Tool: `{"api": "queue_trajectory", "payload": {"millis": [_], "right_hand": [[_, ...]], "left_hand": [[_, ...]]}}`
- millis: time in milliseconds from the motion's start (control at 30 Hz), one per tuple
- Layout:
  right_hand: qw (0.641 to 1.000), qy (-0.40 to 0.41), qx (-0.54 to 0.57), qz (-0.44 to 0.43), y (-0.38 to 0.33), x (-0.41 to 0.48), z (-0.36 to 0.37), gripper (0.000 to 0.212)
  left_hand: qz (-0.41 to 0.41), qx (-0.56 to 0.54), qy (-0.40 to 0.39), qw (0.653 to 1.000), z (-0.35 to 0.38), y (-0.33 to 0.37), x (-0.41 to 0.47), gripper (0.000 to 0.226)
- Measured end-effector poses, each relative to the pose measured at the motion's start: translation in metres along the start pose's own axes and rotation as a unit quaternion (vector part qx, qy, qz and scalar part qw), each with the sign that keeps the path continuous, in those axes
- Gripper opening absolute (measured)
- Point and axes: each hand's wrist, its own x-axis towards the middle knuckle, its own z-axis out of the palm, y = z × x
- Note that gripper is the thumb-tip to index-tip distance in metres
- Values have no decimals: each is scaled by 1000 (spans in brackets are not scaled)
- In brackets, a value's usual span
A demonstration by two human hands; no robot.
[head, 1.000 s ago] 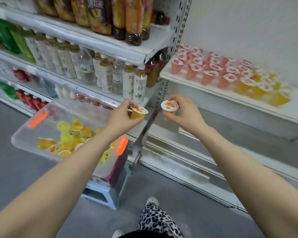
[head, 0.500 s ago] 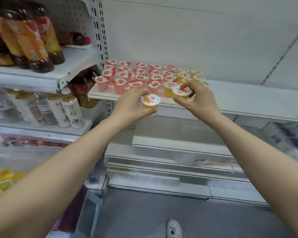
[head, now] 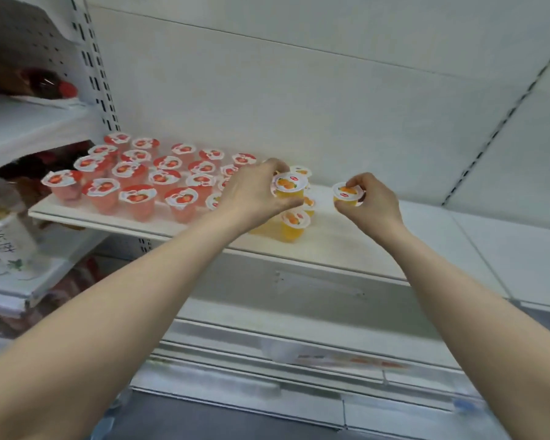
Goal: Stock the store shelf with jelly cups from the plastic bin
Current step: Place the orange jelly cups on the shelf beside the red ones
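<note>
My left hand (head: pixel 254 192) grips an orange jelly cup (head: pixel 289 188) just above the yellow cups (head: pixel 294 225) standing on the white shelf (head: pixel 356 249). My right hand (head: pixel 370 203) pinches a second orange jelly cup (head: pixel 346 193) a little to the right, above a bare stretch of the shelf. Several red jelly cups (head: pixel 137 192) fill the shelf's left part in rows. The plastic bin is out of view.
A perforated upright post (head: pixel 94 74) bounds the shelf on the left. Beyond it, bottled drinks (head: pixel 0 239) stand on lower shelves. A white back panel (head: pixel 299 90) rises behind the cups. Lower shelf edges (head: pixel 299 350) lie below my arms.
My head and both hands have swung right and up from the bin toward the shelf. Both cups have moved from in front of the shelf edge to above its surface.
</note>
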Motion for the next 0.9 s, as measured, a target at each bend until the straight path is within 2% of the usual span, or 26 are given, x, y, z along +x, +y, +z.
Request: {"api": "queue_trajectory", "payload": {"millis": [333,633,767,900], "right_hand": [[998,-61,14,-3,42,59,38,31],[998,-62,-4,-34,54,100,57,33],[995,-73,-30,-64,59,105,57,31],[982,-106,-63,-140,68,105,46,37]], "left_hand": [[-49,13,-3,999,30,2,50,59],[-35,-3,13,999,47,-1,74,52],[2,30,8,1000,54,3,86,53],[13,44,-9,999,66,12,92,54]]}}
